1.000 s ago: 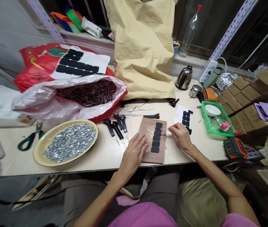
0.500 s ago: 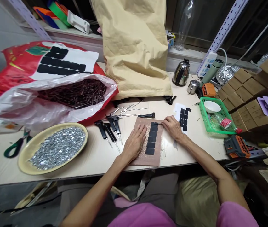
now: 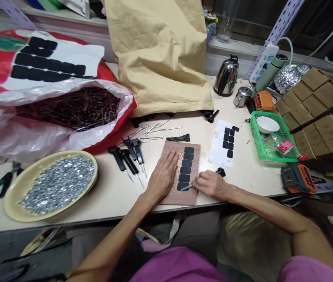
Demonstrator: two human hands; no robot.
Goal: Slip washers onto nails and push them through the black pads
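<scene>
A small brown board lies at the table's front edge with a column of black pads on it. My left hand rests flat on the board's left half, fingers stretched out. My right hand is closed on a thin black-handled tool, its metal tip touching the lowest pad. Right of the board lies a white sheet with more black pads.
Several black-handled tools lie left of the board. A yellow dish of silver bits, a bag of dark pins, a big paper bag, a kettle, a green basket and an orange device surround them.
My right hand has moved from the top of the pad column down to the lowest pad near the table edge. The left hand stays on the board. The view has tilted down.
</scene>
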